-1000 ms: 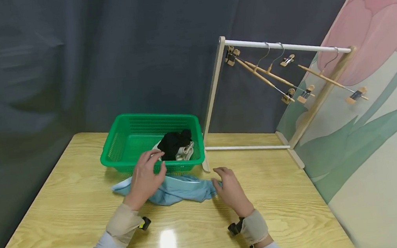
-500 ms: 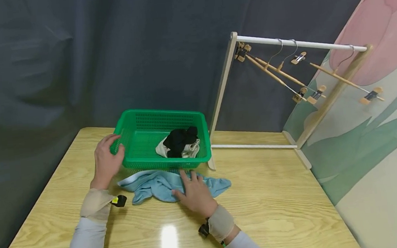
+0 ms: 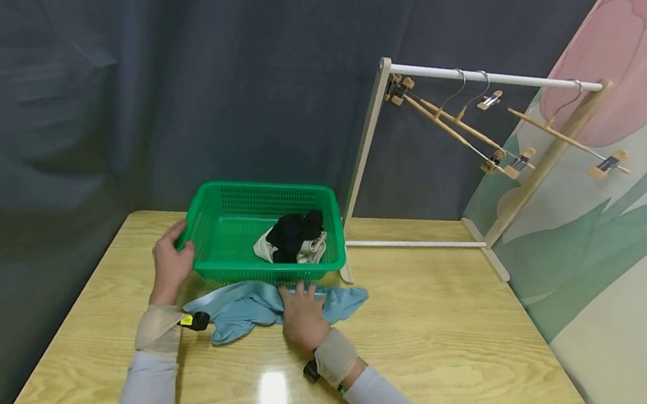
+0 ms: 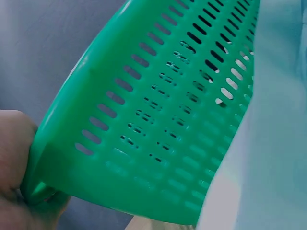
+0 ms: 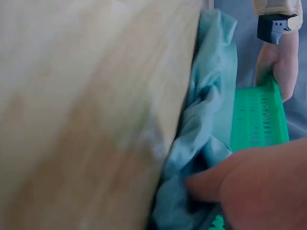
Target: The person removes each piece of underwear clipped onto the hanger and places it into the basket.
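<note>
At the left end of a green plastic basket (image 3: 272, 270), my left hand (image 3: 169, 261) grips the rim. The left wrist view shows finger and thumb (image 4: 14, 163) round the rim's corner, beside the slotted wall (image 4: 144, 100). A crumpled light blue garment (image 3: 237, 312) lies on the table along the basket's front side. My right hand (image 3: 303, 319) rests on the garment's middle with spread fingers pointing at the basket. In the right wrist view its thumb (image 5: 211, 184) touches the blue cloth (image 5: 204, 110). Black cloth (image 3: 291, 233) and off-white cloth (image 3: 312, 248) lie in the basket's right half.
Right of the basket stands a small rack with a white rail (image 3: 497, 77). Several wooden clip hangers (image 3: 437, 118) hang from it. A dark curtain (image 3: 266, 72) is behind the wooden table (image 3: 428, 340), and a painted wall (image 3: 608, 222) bounds the right side.
My left hand has gone from above the basket's front rim to its left end and taken hold there. My right hand has shifted left from the garment's right end to its middle.
</note>
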### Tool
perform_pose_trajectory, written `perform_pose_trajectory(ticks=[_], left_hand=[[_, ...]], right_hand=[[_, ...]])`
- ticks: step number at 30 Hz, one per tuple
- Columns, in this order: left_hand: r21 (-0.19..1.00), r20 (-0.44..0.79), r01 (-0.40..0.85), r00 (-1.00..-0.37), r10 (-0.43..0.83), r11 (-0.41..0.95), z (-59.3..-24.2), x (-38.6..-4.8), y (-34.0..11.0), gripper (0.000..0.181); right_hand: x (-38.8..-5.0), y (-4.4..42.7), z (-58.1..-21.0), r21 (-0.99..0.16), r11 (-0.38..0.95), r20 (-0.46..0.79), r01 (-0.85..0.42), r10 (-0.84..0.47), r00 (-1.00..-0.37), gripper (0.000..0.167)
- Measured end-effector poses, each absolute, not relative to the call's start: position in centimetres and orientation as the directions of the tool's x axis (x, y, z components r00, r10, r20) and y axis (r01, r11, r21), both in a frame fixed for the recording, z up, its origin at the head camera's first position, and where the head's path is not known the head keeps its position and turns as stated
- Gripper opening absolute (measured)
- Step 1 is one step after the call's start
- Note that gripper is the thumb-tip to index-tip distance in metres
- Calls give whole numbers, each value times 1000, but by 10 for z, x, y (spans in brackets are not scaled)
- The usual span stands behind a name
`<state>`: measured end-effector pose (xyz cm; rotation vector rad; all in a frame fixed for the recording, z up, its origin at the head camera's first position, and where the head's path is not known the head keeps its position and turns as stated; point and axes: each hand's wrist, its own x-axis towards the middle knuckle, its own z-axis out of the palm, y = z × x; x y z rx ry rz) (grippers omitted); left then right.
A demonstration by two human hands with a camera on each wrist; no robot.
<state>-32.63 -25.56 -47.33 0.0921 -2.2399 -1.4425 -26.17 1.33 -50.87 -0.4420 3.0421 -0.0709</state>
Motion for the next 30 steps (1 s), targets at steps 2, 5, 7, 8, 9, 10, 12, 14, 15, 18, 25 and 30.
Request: perform_pose_trajectory(ticks=[2,5,7,8,9,10,12,14,15,18,25,30], left_hand=[[880,335,185,-894,-296,438,-473,-327,-255,49],[885,319,178,-905,-283,430,-472,-327,-254,49],[890,311,173,-907,-284,422,-472,-326,-254,48],[891,308,170,-907,-287,420,-472,-326,-254,48],[893,306,166,-906,-292,418,-471,-325,-254,48],[895,302,162,-906,-297,415,-471,-325,-255,47],[897,298,156,-905,-305,414,-472,-324,-255,47],[897,292,152,-908,-301,414,-473,-323,-254,47],[899,288,149,-910,-297,412,-473,-323,-254,47],[899,289,151,-910,-297,412,-471,-323,-255,46],[894,315,173,-899,-305,413,-470,-323,-257,44],[899,313,177,-900,-303,401,-473,-326,-254,43]], right_hand=[[-264,17,-507,-20,950,-50,-310,-311,-949,49],[-270,25,-505,-6,924,-10,-383,-383,-924,46],[-276,32,-502,-26,892,9,-451,-451,-893,46],[-279,35,-501,-54,875,14,-482,-482,-876,46],[-281,38,-500,-85,855,17,-512,-513,-858,45],[-284,40,-498,-123,836,13,-534,-537,-843,45],[-288,45,-495,-198,803,1,-562,-573,-820,44],[-290,49,-494,-293,779,-17,-554,-584,-812,39],[-291,51,-493,-332,771,-24,-543,-583,-812,35],[-294,51,-490,-418,757,-51,-503,-572,-819,24],[-279,45,-486,-408,831,-245,-378,-499,-832,43],[-270,40,-485,-362,857,-270,-367,-473,-839,86]])
